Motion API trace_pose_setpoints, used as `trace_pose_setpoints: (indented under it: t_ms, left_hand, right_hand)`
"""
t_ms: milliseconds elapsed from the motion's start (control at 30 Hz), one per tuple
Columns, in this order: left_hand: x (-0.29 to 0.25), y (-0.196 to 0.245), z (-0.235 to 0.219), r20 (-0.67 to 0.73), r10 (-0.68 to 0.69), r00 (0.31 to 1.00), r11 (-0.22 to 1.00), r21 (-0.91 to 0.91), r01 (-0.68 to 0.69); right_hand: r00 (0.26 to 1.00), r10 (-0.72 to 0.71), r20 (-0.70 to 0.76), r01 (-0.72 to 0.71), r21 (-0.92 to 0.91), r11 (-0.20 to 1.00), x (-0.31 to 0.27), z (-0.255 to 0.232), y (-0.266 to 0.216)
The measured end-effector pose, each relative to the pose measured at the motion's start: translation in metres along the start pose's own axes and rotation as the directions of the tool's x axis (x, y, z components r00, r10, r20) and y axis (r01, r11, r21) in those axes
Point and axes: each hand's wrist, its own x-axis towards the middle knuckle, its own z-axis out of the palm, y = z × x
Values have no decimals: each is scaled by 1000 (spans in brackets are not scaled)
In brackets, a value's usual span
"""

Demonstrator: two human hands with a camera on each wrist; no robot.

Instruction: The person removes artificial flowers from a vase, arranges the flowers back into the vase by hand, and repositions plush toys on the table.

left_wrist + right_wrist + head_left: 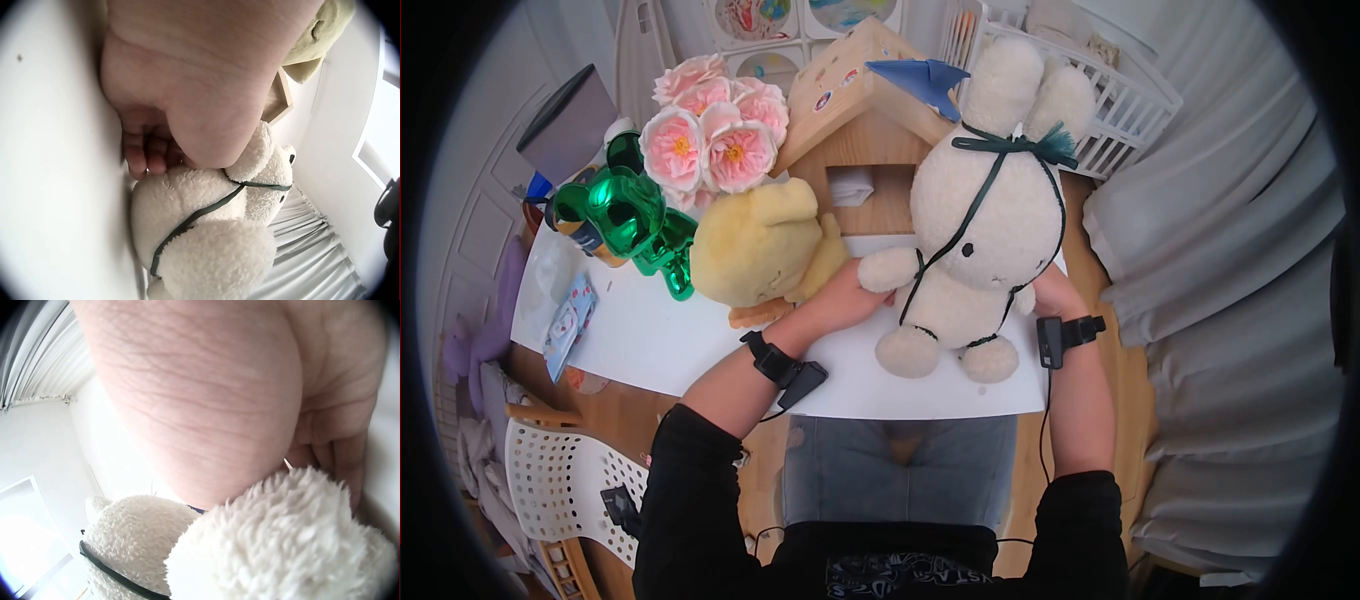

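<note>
A cream plush rabbit [962, 305] sits upright near the right front of the white table [840, 385], with a dark green ribbon [1055, 148] tied round its head and running down over its body and legs. My left hand [855, 297] holds its side from behind the rabbit's arm. In the left wrist view the fingers [156, 155] curl against the plush body, low over the tabletop. On the other side my right hand [1055, 290] holds the rabbit, its fingers [347, 459] reaching behind the fluffy arm. The rabbit partly hides both hands.
Left of the rabbit, a yellow plush toy [750, 245] leans beside a shiny green bear figure [630, 215]. Pink flowers [730, 130] and a wooden house [850, 115] stand behind. A small packet [568, 325] lies at the table's left end. Grey curtains [1220, 220] hang at right.
</note>
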Motion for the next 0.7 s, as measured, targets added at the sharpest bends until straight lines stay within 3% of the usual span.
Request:
trace_pose_setpoints:
  t_ms: [133, 233, 300, 433, 633, 700]
  left_hand:
    - [0, -3, 1, -9, -11, 1000, 1000, 11, 11]
    - [-1, -1, 4, -29, -16, 999, 1000, -11, 16]
    - [-1, -5, 3, -17, -9, 1000, 1000, -10, 8]
    - [1, -4, 1, -14, 4, 1000, 1000, 9, -4]
    - [-1, -1, 2, -14, -7, 1000, 1000, 5, 7]
    - [0, -2, 2, -21, 1, 1000, 1000, -6, -1]
  right_hand:
    - [998, -23, 54, 23, 11, 1000, 3, -2, 2]
    - [999, -37, 2, 37, -64, 997, 1, -2, 2]
    - [999, -8, 38, 7, 22, 1000, 2, -4, 4]
    - [1000, -13, 15, 14, -46, 999, 3, -3, 2]
    - [998, -11, 69, 10, 20, 1000, 6, -5, 6]
    - [999, -32, 12, 32, -6, 999, 3, -2, 4]
